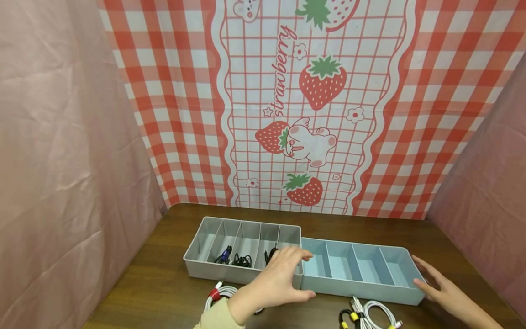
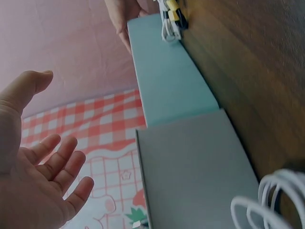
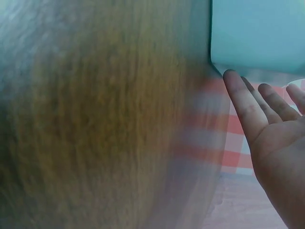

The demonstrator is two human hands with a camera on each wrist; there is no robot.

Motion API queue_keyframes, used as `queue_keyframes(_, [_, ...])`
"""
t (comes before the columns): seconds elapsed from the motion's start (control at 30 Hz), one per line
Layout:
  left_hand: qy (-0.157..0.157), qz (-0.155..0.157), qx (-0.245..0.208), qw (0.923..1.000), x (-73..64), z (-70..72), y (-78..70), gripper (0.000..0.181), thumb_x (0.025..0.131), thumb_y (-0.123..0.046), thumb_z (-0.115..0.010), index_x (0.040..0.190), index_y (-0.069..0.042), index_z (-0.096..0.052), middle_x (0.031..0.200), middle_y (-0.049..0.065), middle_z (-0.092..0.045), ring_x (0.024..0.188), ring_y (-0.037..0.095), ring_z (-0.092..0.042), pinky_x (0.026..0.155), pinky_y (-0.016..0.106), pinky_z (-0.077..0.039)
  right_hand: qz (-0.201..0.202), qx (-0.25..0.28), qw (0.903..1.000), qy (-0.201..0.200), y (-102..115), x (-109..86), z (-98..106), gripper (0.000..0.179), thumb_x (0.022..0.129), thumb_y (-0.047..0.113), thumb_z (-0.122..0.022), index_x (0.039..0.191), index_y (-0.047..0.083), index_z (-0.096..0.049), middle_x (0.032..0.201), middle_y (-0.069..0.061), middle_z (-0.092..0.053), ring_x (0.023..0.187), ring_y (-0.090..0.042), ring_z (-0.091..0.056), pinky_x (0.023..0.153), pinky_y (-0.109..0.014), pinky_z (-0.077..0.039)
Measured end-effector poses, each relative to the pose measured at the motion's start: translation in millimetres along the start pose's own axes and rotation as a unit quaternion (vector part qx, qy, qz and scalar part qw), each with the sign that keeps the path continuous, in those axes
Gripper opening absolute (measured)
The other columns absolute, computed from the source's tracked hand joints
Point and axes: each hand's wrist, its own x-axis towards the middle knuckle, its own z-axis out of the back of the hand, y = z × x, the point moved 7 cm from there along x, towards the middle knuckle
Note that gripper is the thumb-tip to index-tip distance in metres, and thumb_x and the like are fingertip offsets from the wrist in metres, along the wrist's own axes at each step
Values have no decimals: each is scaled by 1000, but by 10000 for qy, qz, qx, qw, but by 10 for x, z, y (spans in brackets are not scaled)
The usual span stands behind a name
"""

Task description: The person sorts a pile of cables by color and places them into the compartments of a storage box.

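A grey divided organizer box (image 1: 222,273) stands on the table, and a light blue divided box (image 1: 353,288) adjoins its right end. My left hand (image 1: 273,278) hovers over the grey box's right end, thumb and fingers spread, holding nothing. In the left wrist view its fingers are loosely bent. At the blue box's right end my right hand (image 1: 441,290) touches the corner with extended fingers, also seen in the right wrist view. Black cables lie in the grey box: one bundle with a purple tie (image 1: 225,255), a coiled one (image 1: 242,261), and another (image 1: 269,254) partly hidden by my left hand.
In front of the grey box lies a coiled white cable (image 1: 226,291) with a red tie, partly behind my left arm. A white cable (image 1: 380,311) and a black-and-yellow cable (image 1: 345,316) lie before the blue box. Checkered cloth (image 1: 185,114) hangs behind the wooden table (image 1: 139,283).
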Motion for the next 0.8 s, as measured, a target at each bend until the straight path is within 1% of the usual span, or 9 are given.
queue_keyframes(0.07, [35,-57,-3,10000,4,-45,-30,69,73,-45,-77,129,-18,-47,116,-8,-53,111,8,-47,96,30,-38,-172,3,9998,76,-28,-3,-15,62,102,19,-43,151,5,-8,125,40,-14,101,26,-27,71,-29,-52])
queue_keyframes(0.13, [81,-103,-12,9999,11,-94,-57,70,73,-45,-77,130,-19,-47,118,-8,-54,114,8,-46,100,32,-36,-266,-87,9995,114,-47,-7,-27,64,102,22,-43,152,8,-7,126,41,-11,109,26,-24,79,-42,-50])
queue_keyframes(0.2, [118,-152,2,9998,17,-137,-80,71,73,-45,-77,131,-19,-46,119,-9,-53,116,8,-46,101,32,-36,-325,-207,9992,118,-62,-13,-34,65,101,24,-44,153,11,-6,127,41,-8,120,22,-14,86,-55,-42])
queue_keyframes(0.23, [132,-177,8,9998,20,-159,-90,71,73,-46,-77,131,-19,-46,120,-9,-53,117,8,-46,102,33,-36,-320,-256,9991,118,-61,-17,-40,66,101,24,-44,153,12,-5,135,36,-5,127,15,-7,87,-61,-37])
queue_keyframes(0.3, [172,-227,5,9996,26,-201,-111,71,73,-46,-77,131,-20,-46,121,-9,-52,117,8,-45,101,33,-36,-357,-294,9989,100,-67,-18,-45,67,101,25,-44,153,14,-4,135,34,-4,135,0,3,84,-70,-29])
queue_keyframes(0.4, [237,-288,10,9993,30,-262,-135,71,73,-46,-77,131,-20,-45,122,-8,-52,118,8,-45,100,32,-37,-312,-312,9990,56,-58,-15,-47,68,100,25,-46,153,15,-5,134,36,-4,138,-27,-3,84,-71,-27])
queue_keyframes(0.5, [276,-338,46,9990,37,-313,-157,72,73,-46,-77,131,-19,-46,122,-8,-52,118,7,-45,101,31,-36,-308,-296,9991,72,-52,-1,-44,68,100,25,-47,153,16,-5,123,46,-6,137,-33,-6,85,-71,-28])
queue_keyframes(0.57, [288,-367,61,9989,42,-340,-172,72,73,-46,-77,131,-18,-46,123,-8,-52,118,8,-45,102,31,-36,-328,-260,9990,140,-49,9,-46,68,100,25,-46,153,16,-3,120,48,-5,135,-42,-8,85,-71,-28])
queue_keyframes(0.8, [407,-358,110,9985,72,-427,-217,76,72,-48,-77,133,-18,-45,125,-8,-51,119,8,-45,100,29,-37,-459,-238,9982,308,-59,19,-42,69,101,26,-44,153,18,1,127,37,-3,129,-54,-14,85,-69,-32])
